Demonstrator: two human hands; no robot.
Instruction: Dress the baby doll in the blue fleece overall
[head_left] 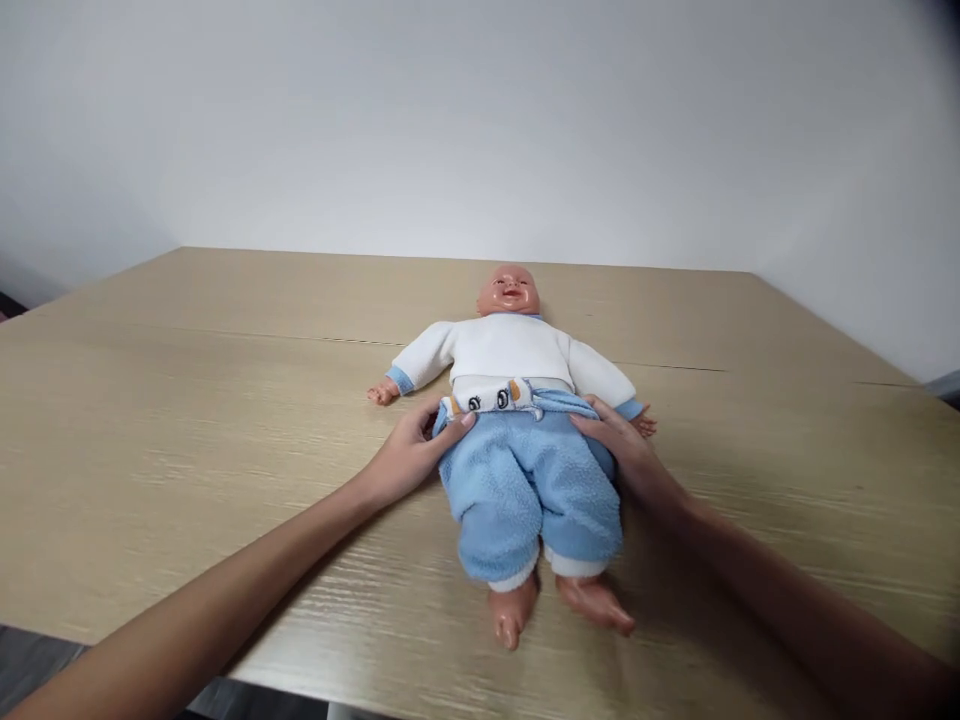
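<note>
A baby doll (511, 345) lies on its back, its head away from me and its bare feet toward me. It wears a white top with blue cuffs and fuzzy blue pants (499, 490) with white hems. Bunched at the waist is a folded band (491, 398) with embroidered eyes and orange patches. On the left side of the waist, my left hand (412, 450) grips the fabric, thumb on top. My right hand (622, 445) pinches the waist edge on the opposite side, near the doll's hand. The fingers under the fabric are partly hidden.
The doll rests on a light wood-grain table (225, 420) with seams running across its far part. Behind the table stands a plain white wall (480, 130). The near table edge shows at lower left, with dark floor (30, 665) below it.
</note>
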